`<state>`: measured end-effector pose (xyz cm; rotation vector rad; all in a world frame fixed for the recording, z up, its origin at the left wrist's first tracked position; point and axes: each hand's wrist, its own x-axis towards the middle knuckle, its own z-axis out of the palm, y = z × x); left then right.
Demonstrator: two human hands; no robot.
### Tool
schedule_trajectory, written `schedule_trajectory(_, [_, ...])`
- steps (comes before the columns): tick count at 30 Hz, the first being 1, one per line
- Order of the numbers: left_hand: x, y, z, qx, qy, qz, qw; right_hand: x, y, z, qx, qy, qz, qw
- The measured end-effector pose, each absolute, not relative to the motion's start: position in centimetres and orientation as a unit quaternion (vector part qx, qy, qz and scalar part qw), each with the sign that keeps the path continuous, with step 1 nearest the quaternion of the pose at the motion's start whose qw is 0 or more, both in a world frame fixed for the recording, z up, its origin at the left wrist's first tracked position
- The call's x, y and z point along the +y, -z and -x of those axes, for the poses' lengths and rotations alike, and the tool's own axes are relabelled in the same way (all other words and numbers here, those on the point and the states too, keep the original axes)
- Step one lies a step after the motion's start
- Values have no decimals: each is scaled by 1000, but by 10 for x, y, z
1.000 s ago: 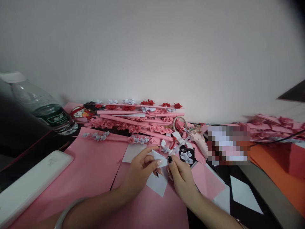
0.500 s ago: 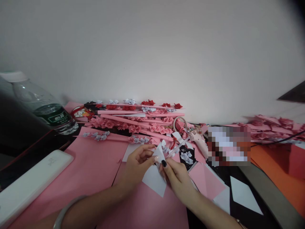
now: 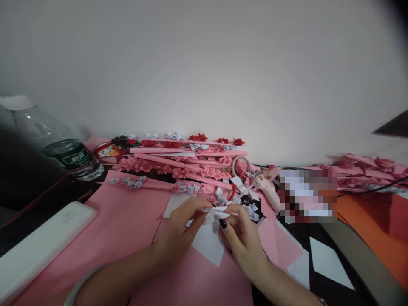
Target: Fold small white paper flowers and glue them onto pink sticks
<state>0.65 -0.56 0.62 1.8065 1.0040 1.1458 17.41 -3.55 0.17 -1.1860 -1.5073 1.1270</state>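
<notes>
Between my hands is a small folded piece of white paper [image 3: 216, 211], held above the pink sheets. My left hand [image 3: 185, 219] pinches its left side with thumb and fingers. On the right side, my right hand [image 3: 240, 233] grips the paper with curled fingers; a black thumbnail shows. Below them a flat white paper square [image 3: 208, 244] lies on the pink paper [image 3: 191, 280]. Just beyond the hands are several folded white paper flowers [image 3: 251, 211]. The underside of the folded piece is hidden by my fingers.
Pink rolled-paper stems with paper flowers [image 3: 178, 170] lie along the wall. A pink glue gun [image 3: 266, 191] and a tape roll [image 3: 240, 165] are behind my right hand. A water bottle [image 3: 68, 153] and a long white case [image 3: 44, 250] stand left. Pink squares [image 3: 280, 242] lie right.
The folded white paper has turned from an upright point to a flatter, edge-on position. My right hand has rotated, its index finger now along the paper's top edge.
</notes>
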Motion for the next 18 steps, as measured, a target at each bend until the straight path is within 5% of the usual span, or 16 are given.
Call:
schedule_trajectory(9, [-6,-8,-2,364,-414,-779,298,-32,-1,-179,-632,-409,482,448])
schedule_trajectory(18, [-7,-17,-8,420,-349,-743,387,-35,-6,-183,-707,-325,482,404])
